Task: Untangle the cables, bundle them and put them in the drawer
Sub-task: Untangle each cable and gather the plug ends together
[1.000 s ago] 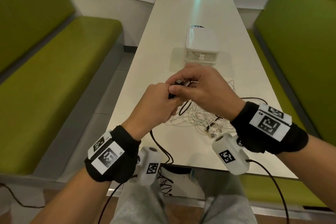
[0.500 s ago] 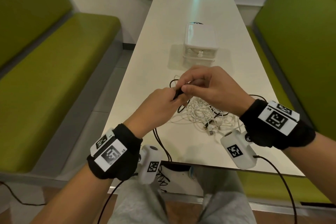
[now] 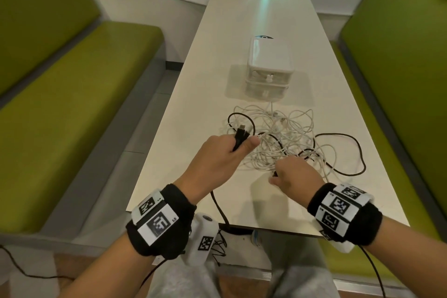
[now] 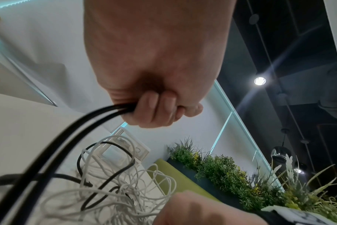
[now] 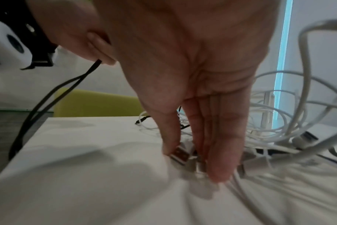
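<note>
A tangle of white cables (image 3: 283, 138) lies mid-table with a long black cable (image 3: 348, 152) looped through it. My left hand (image 3: 225, 150) grips both ends of the black cable in a fist, the plugs (image 3: 240, 134) sticking out above the thumb; the left wrist view shows the two black strands (image 4: 98, 117) leaving the curled fingers (image 4: 156, 111). My right hand (image 3: 292, 174) reaches down to the near edge of the pile. In the right wrist view its thumb and fingers pinch a white USB plug (image 5: 180, 155) on the table. The small white drawer unit (image 3: 268, 68) stands behind, drawers closed.
The white table (image 3: 193, 164) is long and narrow, with green benches on the left (image 3: 72, 104) and right (image 3: 399, 80). The black cable hangs over the table's near edge (image 3: 217, 205). Bare tabletop lies left of the pile and beyond the drawer unit.
My hands were together above the table on the black plugs. The right hand has let go and dropped to the white cables; the left hand has lowered, keeping the black ends.
</note>
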`<state>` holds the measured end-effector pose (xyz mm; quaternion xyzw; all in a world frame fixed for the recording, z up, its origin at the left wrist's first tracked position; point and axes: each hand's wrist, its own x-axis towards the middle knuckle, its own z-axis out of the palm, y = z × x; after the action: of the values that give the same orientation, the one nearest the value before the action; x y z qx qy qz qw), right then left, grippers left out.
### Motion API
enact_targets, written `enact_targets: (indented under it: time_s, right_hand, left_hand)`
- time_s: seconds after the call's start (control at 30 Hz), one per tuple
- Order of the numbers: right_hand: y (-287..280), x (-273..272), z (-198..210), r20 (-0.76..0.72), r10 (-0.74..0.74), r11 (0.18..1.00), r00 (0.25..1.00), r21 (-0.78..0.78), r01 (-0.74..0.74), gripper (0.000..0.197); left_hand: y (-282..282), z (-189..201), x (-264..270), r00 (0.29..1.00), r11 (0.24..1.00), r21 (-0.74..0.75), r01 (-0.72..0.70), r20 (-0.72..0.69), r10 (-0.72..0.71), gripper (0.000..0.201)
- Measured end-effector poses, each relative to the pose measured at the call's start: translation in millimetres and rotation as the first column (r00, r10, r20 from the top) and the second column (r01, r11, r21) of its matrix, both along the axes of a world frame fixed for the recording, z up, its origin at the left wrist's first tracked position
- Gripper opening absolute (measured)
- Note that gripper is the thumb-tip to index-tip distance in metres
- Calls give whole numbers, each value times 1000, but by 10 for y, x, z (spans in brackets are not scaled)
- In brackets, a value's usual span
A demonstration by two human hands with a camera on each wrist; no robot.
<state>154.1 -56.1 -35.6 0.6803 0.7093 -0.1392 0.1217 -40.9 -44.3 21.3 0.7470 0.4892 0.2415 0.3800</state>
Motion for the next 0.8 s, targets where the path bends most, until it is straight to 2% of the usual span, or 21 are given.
enact_targets:
  time_s: [0.07,0.17,0.23,0.33,0.4,0.43,0.5,0.57,0.63,0.7,0.8]
  right_hand:
    - [0,-16,25,47,19,1000,999,-4,-19,35]
    - [11,-5,179,19,-9,999,1000,33,8,32]
    - [12,-5,350,-49,-34,989,998,142,41,17]
    - [-19,-18,648,-255,20,916,967,393,85,17]
    - [-59,-79,890,-433,120,857,894,500,127,11]
    - [-73,-108,998,-539,158,848,827,503,166,9]
    - [-79,-149,1144,-749,192,882,634,415,225,10]
    - [-72,-190,1227,-824,226,896,520,385,221,15]
    - [-59,-248,1253,-857,258,907,446,374,194,22]
    - [-40,-291,1218,-873,270,926,405,351,137,33]
    - [-24,-257,1095,-870,234,950,435,299,87,45]
  left_hand:
    - [-5,-25,8,1000,1000,5,-17,26,17,60]
    - [-6,-37,-4,997,997,35,-66,53,64,58]
    - [-19,-39,-24,990,987,106,-121,80,113,59]
    - [-43,-2,-9,957,970,119,-210,227,180,60]
    - [-46,30,27,930,966,111,-235,313,190,57]
    - [-48,49,40,916,966,103,-236,357,185,56]
    - [-47,87,59,891,972,98,-212,429,151,51]
    - [-33,95,85,879,973,150,-175,470,86,34]
    - [-1,91,112,889,977,184,-104,458,8,25]
    - [22,84,150,908,984,175,-34,418,-43,24]
    - [48,56,145,918,982,187,-32,394,-45,33]
